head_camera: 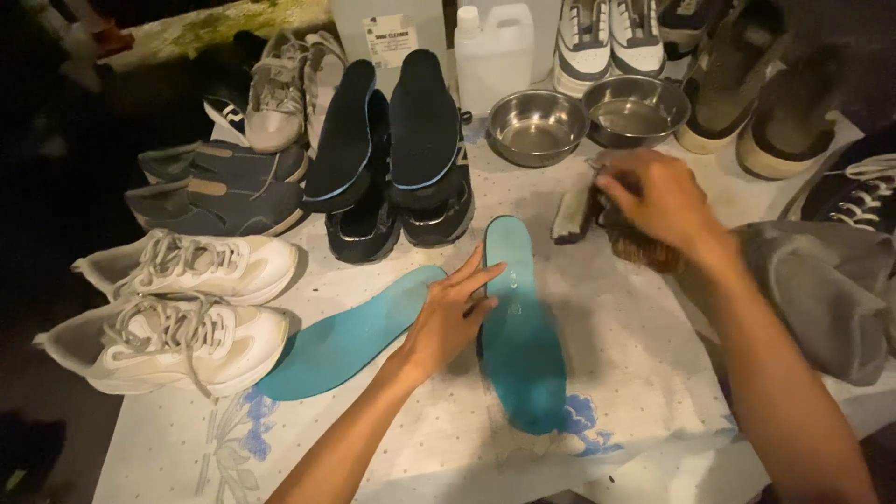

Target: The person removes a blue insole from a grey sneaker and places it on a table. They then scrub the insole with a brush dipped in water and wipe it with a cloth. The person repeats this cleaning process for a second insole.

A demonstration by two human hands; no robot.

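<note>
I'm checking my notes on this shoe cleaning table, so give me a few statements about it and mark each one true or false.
1. The left hand rests on a teal insole. True.
2. The right hand holds a sponge. False: it grips a brush.
3. Two steel bowls stand behind the insoles. True.
4. The white sneakers sit at the table's right edge. False: they are on the left.

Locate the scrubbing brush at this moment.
In the head view, the brush sits right of centre under the right hand, just below the two steel bowls and right of the teal insoles.
</note>
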